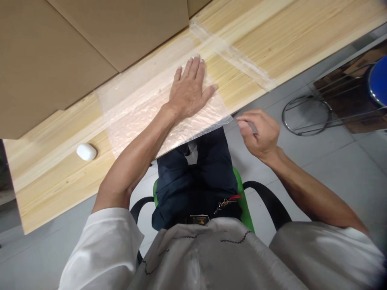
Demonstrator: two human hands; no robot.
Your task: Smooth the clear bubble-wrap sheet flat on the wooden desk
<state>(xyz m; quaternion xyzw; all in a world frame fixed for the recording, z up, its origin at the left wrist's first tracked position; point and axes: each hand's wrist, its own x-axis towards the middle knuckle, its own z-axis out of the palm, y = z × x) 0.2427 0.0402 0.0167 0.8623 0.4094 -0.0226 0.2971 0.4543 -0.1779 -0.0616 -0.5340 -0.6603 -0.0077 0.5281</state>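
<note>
A thin, wrinkled, see-through plastic sheet (136, 108) lies on the wooden table, its near edge reaching the table's front edge. My left hand (189, 86) rests flat on it, palm down, with the thumb held apart from the fingers. Past the front edge of the table, my right hand (260, 131) is closed in a pinch at the sheet's near right corner. How much of the corner is between those fingertips is hard to see. To the right of my left hand, a clear crinkled plastic strip (232, 54) runs across the tabletop.
Large brown cardboard (90, 36) stands along the back of the wooden table (51, 177). A small white rounded case (86, 152) sits on the left part. On the floor at right is a metal-legged stool (377, 82) with a blue seat. Beneath me is a green chair (246, 201) with black armrests.
</note>
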